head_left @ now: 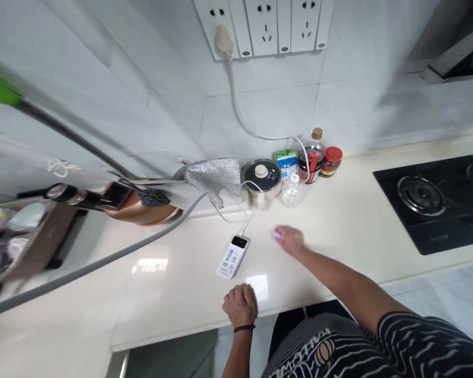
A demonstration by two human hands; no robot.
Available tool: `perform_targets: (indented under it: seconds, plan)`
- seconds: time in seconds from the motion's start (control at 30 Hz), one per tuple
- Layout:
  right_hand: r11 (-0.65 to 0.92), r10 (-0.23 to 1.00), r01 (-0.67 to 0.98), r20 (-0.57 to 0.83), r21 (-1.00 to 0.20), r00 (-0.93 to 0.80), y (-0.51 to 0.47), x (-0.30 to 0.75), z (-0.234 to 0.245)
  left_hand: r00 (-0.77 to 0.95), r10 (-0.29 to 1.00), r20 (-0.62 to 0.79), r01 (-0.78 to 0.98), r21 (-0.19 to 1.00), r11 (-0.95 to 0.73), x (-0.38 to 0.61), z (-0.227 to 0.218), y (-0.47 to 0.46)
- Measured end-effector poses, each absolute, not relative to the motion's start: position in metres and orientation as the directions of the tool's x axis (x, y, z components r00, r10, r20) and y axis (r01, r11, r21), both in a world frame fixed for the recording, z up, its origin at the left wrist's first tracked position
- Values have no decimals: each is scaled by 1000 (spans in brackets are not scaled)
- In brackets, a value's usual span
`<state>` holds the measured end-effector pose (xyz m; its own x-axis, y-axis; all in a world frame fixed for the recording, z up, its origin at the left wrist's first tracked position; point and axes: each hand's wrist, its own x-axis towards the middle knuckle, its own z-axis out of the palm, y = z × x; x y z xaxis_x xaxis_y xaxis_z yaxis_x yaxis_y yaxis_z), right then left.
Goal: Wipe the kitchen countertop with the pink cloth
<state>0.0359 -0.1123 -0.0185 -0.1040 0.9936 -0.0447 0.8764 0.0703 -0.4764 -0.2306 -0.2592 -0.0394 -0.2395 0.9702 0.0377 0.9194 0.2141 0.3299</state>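
My right hand [291, 240] is closed on a small pale-purple wad [277, 233], low over the cream countertop [189, 294]. Motion blurs both the hand and the wad, so its exact kind does not show. At the counter's front edge rests my left hand [240, 304], curled into a fist with nothing visible in it. Between the hands and the wall lies a white power bank [233, 257] with a dark end and a white cable attached. A clear glass bottle [293, 192] stands behind my right hand, beside a small electric pot [262, 181] with a dark lid.
A red-lidded jar [331, 160] and a brown-capped bottle [316, 140] stand by the wall. To the right is a black gas hob [433, 205]. A grey hose [102, 265] crosses the left side, near a dish rack [35, 247]. Wall sockets [266, 26] hold one plug.
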Motion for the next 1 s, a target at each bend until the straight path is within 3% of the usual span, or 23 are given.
perform_targets:
  seconds: [0.17,0.23,0.4,0.63,0.73,0.9,1.0]
  plan:
    - [425,876,758,14,-495,-482,-158,-26,-20,-214,976,33,931,310,193,-229,-35,-261]
    - [404,887,778,-3,-481,-462,-143,-28,-18,-208,978,31,932,309,188,-227,-31,-262]
    - [172,970,865,-71,-472,-232,-58,-39,-9,-227,974,15,925,315,210,-224,-27,-262]
    - [105,984,877,-79,-469,-161,-43,-41,-4,-246,969,-20,911,336,238,-227,-32,-263]
    - [185,963,868,-90,-461,-253,-102,-39,-3,-248,969,-12,915,326,238,-228,-33,-263]
    - [481,830,734,-21,-480,-558,-220,-46,-17,-242,970,6,919,322,227,-226,-32,-261]
    - [517,806,689,18,-508,-592,-254,-30,-24,-265,964,26,908,344,240,-222,-28,-258]
